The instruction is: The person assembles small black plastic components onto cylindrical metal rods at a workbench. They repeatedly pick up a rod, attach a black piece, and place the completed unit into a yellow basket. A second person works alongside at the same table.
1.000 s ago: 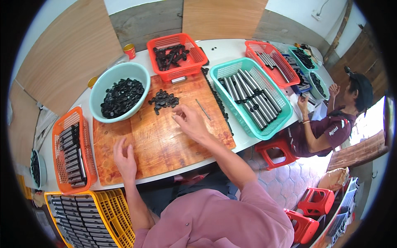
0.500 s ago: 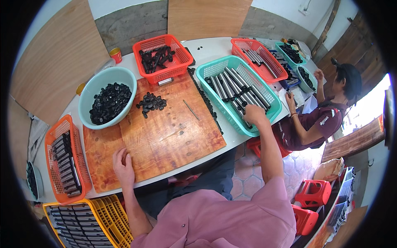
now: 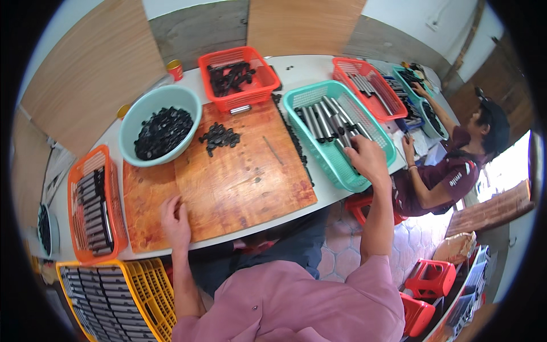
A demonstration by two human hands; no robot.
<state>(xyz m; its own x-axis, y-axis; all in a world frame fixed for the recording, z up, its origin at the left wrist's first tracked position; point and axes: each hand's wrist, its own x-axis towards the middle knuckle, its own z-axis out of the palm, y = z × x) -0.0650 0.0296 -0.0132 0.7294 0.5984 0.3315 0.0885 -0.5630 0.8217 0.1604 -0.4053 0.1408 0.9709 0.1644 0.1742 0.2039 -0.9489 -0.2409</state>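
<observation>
My right hand is inside the turquoise plastic basket at the right, fingers closed around a silver metal tube. Several more tubes with black ends lie in that basket, most of them toward its far half. Part of the held tube is hidden by my fingers. My left hand rests at the near left of the stained wooden board, fingers loosely bent and apart, holding nothing. Farther up the board are a pile of small black caps and a thin rod.
A turquoise bowl of black parts overlaps the board's far left. Red baskets stand behind. An orange basket of tubes sits left, above a yellow crate. A co-worker sits at the right, near red stools.
The view has shifted, moving the table to the right in the picture. My right hand has drawn back slightly, and the tubes near it lie differently. The co-worker's far arm now reaches forward.
</observation>
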